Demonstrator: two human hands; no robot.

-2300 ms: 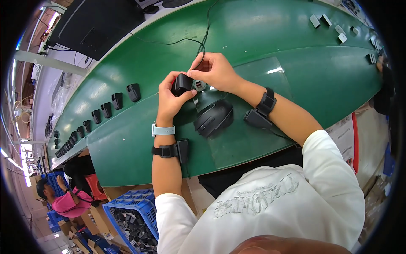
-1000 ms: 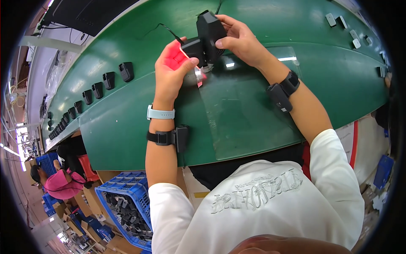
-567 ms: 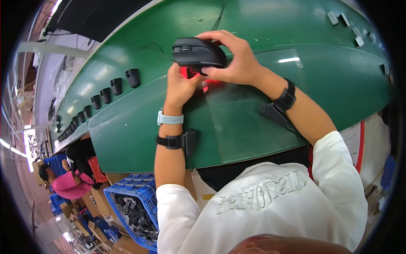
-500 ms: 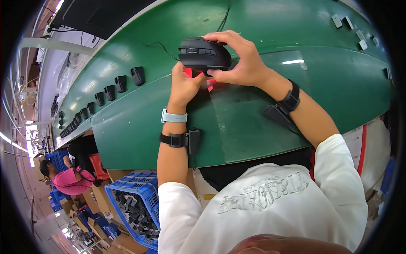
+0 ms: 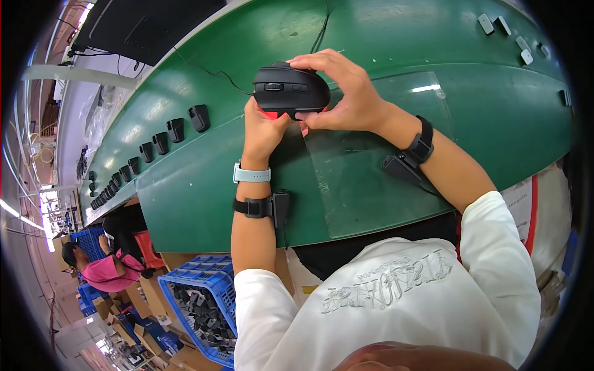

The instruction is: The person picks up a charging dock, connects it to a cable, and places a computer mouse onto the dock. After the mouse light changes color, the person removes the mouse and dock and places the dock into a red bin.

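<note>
A black computer mouse (image 5: 291,93) is held up over the green table by both hands, its scroll wheel toward the left. My right hand (image 5: 359,99) grips its right end, index finger over the far edge and thumb along the near edge. From below and the near side, my left hand (image 5: 263,133) holds it, with the thumb beside its lower edge and most fingers hidden behind the mouse. Red light or a red surface shows between the left hand and the mouse's underside. A thin black cable (image 5: 232,81) passes behind the mouse's left end.
A clear sheet (image 5: 383,167) lies on the green table (image 5: 192,204). Several black parts (image 5: 176,130) form a row at left; several small grey pieces (image 5: 486,24) lie far right. A blue crate (image 5: 204,281) of dark parts stands below the table edge. Another person (image 5: 111,272) sits at left.
The mouse and both hands have shifted slightly left and a little nearer in view. Both hands keep their hold; the mouse's orientation is nearly the same.
</note>
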